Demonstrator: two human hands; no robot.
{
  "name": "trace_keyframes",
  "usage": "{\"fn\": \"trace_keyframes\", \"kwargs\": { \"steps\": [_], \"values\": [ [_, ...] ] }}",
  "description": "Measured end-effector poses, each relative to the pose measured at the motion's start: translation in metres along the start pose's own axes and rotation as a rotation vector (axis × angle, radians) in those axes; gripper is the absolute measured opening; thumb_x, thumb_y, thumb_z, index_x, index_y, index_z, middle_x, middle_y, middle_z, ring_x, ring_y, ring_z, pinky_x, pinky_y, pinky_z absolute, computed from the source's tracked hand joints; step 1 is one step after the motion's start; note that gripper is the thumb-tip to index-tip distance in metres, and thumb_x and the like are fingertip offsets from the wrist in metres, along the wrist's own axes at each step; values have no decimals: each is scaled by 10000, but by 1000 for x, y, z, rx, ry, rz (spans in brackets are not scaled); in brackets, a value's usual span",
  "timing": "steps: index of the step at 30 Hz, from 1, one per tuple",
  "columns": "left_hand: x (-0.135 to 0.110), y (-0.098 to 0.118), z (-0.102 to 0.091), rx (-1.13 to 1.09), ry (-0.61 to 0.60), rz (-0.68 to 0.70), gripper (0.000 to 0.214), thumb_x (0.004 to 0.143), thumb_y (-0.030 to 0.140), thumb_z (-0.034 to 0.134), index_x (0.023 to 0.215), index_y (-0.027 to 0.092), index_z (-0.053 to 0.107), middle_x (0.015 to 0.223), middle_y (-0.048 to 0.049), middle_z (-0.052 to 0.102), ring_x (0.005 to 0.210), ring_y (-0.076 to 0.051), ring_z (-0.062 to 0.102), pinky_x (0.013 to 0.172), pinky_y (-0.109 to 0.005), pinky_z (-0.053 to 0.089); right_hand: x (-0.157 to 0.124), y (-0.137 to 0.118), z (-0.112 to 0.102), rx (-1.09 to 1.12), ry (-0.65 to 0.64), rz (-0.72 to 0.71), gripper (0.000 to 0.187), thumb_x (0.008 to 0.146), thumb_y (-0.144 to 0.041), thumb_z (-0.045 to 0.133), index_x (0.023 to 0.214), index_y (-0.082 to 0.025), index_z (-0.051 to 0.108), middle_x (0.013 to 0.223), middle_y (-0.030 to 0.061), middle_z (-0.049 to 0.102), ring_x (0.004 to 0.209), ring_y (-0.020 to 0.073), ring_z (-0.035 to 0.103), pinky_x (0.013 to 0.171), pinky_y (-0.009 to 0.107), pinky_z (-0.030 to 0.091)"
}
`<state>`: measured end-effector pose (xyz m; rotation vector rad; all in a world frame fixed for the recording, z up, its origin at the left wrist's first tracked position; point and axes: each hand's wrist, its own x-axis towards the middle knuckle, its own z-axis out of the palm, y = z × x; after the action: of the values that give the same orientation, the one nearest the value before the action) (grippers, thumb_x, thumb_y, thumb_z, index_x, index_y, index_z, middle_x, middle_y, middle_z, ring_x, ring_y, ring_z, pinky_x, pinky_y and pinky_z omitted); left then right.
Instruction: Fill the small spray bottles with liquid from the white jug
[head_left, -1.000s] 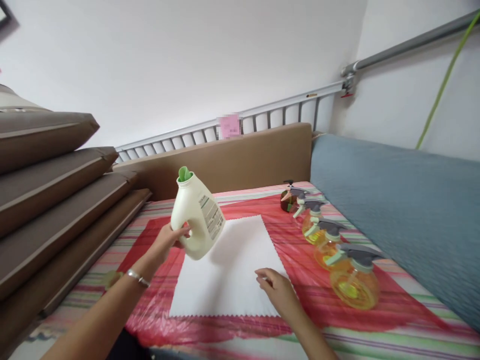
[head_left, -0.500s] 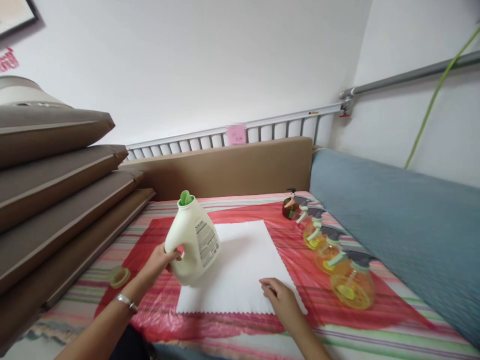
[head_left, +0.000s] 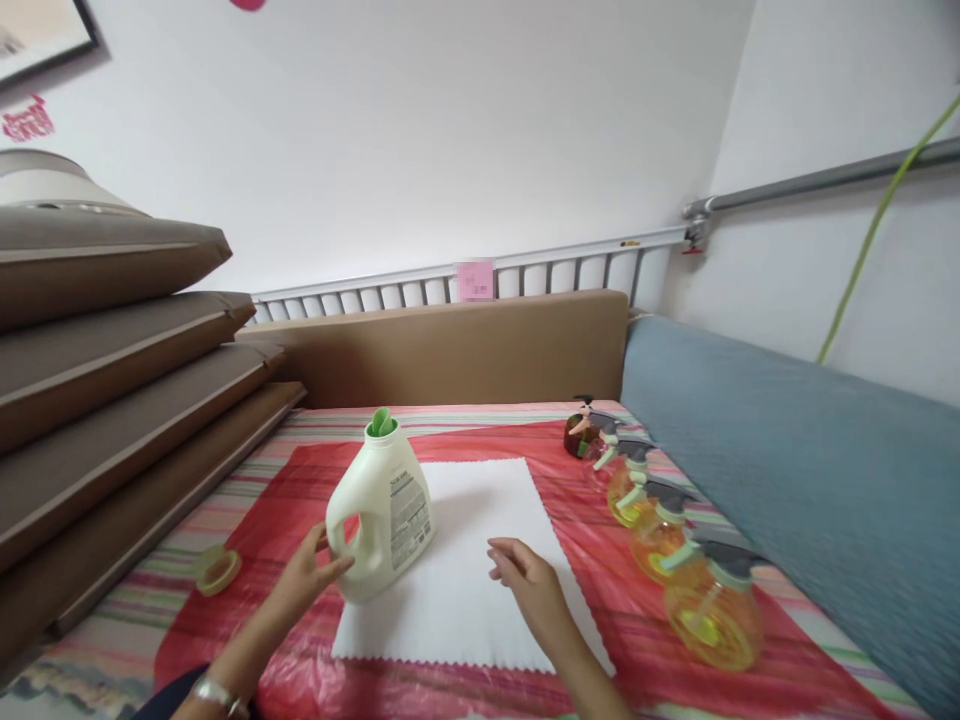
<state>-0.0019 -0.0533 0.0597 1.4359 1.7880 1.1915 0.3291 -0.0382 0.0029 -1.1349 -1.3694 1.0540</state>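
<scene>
A cream-coloured detergent jug (head_left: 379, 510) with a green pouring spout and a printed label stands upright on the left part of a white cloth (head_left: 480, 600) with zigzag edges. My left hand (head_left: 311, 570) is at the jug's handle, thumb and fingers apart rather than wrapped round it; some fingers are partly hidden. Over the cloth's right half, my right hand (head_left: 525, 575) holds nothing, its fingers loosely bent. A round yellow-green cap (head_left: 217, 570) lies to the left of my left hand.
Several pump spray bottles, the closest with yellow liquid (head_left: 712, 620), line the right side. Red plastic sheeting (head_left: 285, 490) covers a striped cloth. Brown cushions (head_left: 112, 410) are stacked at left; a blue padded side (head_left: 787, 450) bounds the right.
The jug, earlier gripped by its handle and slightly tilted, now stands upright on the cloth. My left hand has loosened from the handle. My right hand has shifted slightly left.
</scene>
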Motion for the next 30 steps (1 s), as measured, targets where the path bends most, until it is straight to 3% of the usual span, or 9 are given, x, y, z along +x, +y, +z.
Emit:
{"fn": "trace_keyframes", "kwargs": {
  "steps": [2, 3, 5, 7, 11, 15, 19, 23, 30],
  "values": [
    [-17, -3, -8, 90, 185, 75, 672, 530, 491, 689, 1077, 131, 540, 1153, -171, 587, 1113, -348, 514, 786, -404, 503, 2, -3, 3, 62, -22, 29, 317, 796, -421, 495, 945, -170, 620, 860, 66, 675, 691, 192, 638, 649, 312, 491],
    [-26, -1, -11, 128, 221, 107, 658, 572, 506, 669, 1105, 142, 537, 1174, -162, 578, 1120, -341, 511, 824, -418, 486, 1, -4, 3, 100, -25, 54, 327, 792, -431, 494, 931, -163, 622, 851, 72, 674, 675, 189, 636, 634, 309, 488],
    [-43, 8, -10, 129, 176, 124, 572, 635, 518, 630, 1092, 180, 567, 1154, -122, 604, 1038, -313, 570, 813, -401, 493, -2, -4, 2, 173, -21, 107, 350, 781, -457, 501, 891, -151, 630, 822, 80, 673, 638, 181, 631, 600, 299, 477],
    [-55, 23, 3, 73, 71, 128, 477, 663, 531, 606, 1013, 209, 626, 1079, -84, 654, 979, -288, 601, 795, -361, 504, -5, -5, 1, 224, -4, 132, 375, 772, -487, 510, 856, -144, 637, 800, 80, 672, 606, 170, 627, 573, 284, 465],
    [-57, 52, 63, -73, -111, 58, 447, 638, 586, 600, 866, 211, 685, 899, -73, 709, 822, -274, 635, 678, -332, 526, -9, -13, -5, 264, 60, 109, 431, 786, -542, 483, 847, -147, 643, 792, 70, 677, 576, 147, 628, 553, 259, 460],
    [-45, 80, 129, -292, -274, -49, 455, 699, 591, 542, 767, 158, 665, 741, -99, 695, 718, -242, 623, 593, -315, 503, -9, -19, -17, 270, 140, 74, 518, 800, -606, 418, 798, -135, 634, 742, 69, 672, 558, 138, 626, 542, 247, 459],
    [-35, 107, 166, -487, -360, -95, 472, 773, 574, 454, 575, 161, 566, 459, -27, 576, 446, -141, 510, 480, -257, 417, -13, -21, -28, 262, 198, 59, 564, 815, -632, 360, 726, -130, 603, 646, 58, 638, 520, 133, 602, 505, 238, 438],
    [-39, 111, 171, -448, -331, -62, 483, 805, 553, 420, 549, 164, 547, 396, 2, 518, 399, -119, 472, 456, -236, 370, -15, -22, -31, 252, 208, 25, 541, 848, -594, 338, 710, -139, 596, 627, 50, 620, 524, 135, 587, 516, 250, 443],
    [-48, 104, 146, -375, -173, 81, 466, 835, 525, 394, 573, 178, 560, 414, 24, 501, 416, -119, 470, 472, -241, 365, -22, -31, -29, 173, 145, -108, 483, 867, -548, 353, 696, -164, 592, 612, 22, 589, 554, 135, 569, 545, 253, 445]
  ]
}}
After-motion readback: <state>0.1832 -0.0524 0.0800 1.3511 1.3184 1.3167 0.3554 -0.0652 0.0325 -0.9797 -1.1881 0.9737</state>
